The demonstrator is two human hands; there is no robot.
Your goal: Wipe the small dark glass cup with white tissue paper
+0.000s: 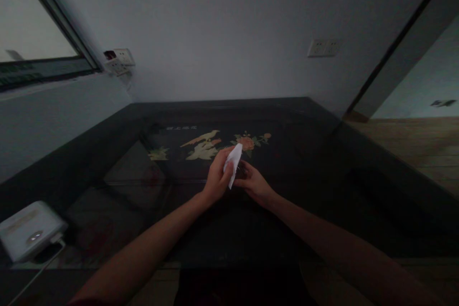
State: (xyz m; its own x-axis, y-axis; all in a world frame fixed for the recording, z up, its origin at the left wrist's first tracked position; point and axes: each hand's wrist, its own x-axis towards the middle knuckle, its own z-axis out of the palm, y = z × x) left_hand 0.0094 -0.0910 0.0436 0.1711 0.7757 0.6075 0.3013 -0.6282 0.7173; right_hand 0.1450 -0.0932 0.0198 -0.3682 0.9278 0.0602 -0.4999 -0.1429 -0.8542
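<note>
Over the middle of the dark table, my left hand grips a folded white sheet, probably a tissue, its thumb pressed against the near face. My right hand is close beside it, fingers curled around a small dark, slightly shiny thing just right of the tissue. Dim light and the fingers hide most of that thing, so its kind is unclear. Whether the tissue touches it I cannot tell. Beyond the hands, the tabletop carries a picture of pale birds and an orange flower.
A white box-like device with a cable sits at the table's left front. Behind the table rises a pale wall with sockets. Another socket group is near the window. Wooden floor shows at right.
</note>
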